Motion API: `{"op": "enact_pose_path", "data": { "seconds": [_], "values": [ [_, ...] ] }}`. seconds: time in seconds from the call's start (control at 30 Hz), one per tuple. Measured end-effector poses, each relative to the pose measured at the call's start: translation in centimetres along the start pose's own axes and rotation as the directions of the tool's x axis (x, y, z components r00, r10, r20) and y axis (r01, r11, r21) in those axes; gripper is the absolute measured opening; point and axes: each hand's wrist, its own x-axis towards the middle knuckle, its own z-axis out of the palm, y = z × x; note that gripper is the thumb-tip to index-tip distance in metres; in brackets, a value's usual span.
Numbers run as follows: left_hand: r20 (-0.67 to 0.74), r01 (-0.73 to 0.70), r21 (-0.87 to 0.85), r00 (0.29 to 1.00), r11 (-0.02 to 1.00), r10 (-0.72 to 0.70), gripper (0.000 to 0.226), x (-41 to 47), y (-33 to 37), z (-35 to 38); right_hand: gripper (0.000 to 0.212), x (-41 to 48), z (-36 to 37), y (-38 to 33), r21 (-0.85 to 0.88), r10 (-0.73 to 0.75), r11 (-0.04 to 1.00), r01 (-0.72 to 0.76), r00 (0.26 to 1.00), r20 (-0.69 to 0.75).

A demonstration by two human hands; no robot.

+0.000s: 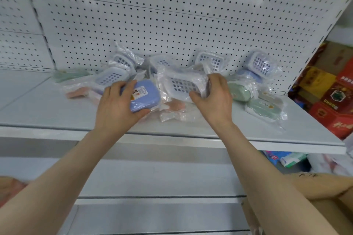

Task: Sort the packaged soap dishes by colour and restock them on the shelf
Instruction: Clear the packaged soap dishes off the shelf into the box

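Observation:
Several soap dishes in clear plastic bags lie jumbled on the white shelf (57, 108). My left hand (118, 105) grips a blue soap dish (145, 97) with a label on its lid. My right hand (214, 97) holds a bagged white-and-blue dish (181, 84) showing its grid insert. Pink dishes (173, 107) lie under and between my hands, another pink one (76, 92) at the left. Green dishes (240, 91) sit to the right, one green dish (66, 75) at the far left. More blue dishes (261, 63) lean against the pegboard.
A white pegboard (172, 25) backs the shelf. Red and yellow cartons (332, 97) are stacked to the right of the shelf end. A cardboard box (324, 192) stands at the lower right. Lower white shelves (152, 177) run beneath.

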Motion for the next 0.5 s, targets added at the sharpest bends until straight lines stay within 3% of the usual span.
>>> {"op": "enact_pose_path", "data": {
  "seconds": [0.23,0.5],
  "values": [
    [-0.039,0.105,-0.037,0.994,0.994,-0.106,0.084,-6.3,-9.1,-8.8,0.054,-7.1,4.5,-11.7,0.080,-0.089,0.993,0.087,0.996,0.027],
    [0.012,0.310,0.062,0.950,0.949,-0.311,0.087,-15.5,-22.5,-19.7,0.059,-15.2,13.3,-26.0,0.236,-0.210,0.956,0.171,0.966,0.148]
  ]
}}
